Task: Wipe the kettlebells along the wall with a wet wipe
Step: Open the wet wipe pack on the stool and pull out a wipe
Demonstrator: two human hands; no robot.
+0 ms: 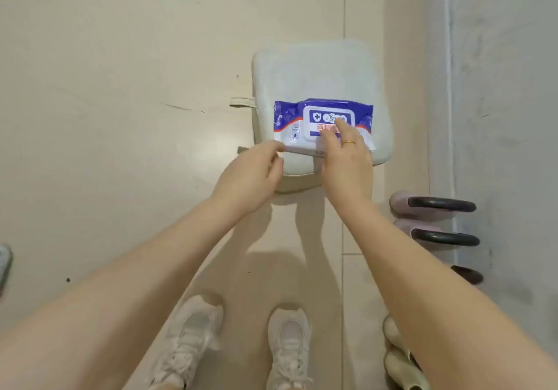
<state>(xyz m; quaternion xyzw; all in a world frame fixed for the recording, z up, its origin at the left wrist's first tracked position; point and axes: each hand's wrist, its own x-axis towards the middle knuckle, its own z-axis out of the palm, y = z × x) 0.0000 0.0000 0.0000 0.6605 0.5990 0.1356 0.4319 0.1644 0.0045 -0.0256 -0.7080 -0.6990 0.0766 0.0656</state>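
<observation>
A blue and white pack of wet wipes (297,120) lies on a white cushioned stool (317,69). My left hand (250,178) pinches the pack's near left edge. My right hand (344,160), with a gold ring, rests on the pack with its fingertips on the white flip lid (320,119). Along the grey wall on the right stand two pink kettlebells (401,203) (406,228) with black handles, a dark one (468,274) behind them, and cream ones (398,359) near my right arm.
The floor is beige tile (120,117). My two white sneakers (187,344) stand below the stool. A grey wall (498,87) runs down the right side. A grey object (4,262) pokes in at the left edge.
</observation>
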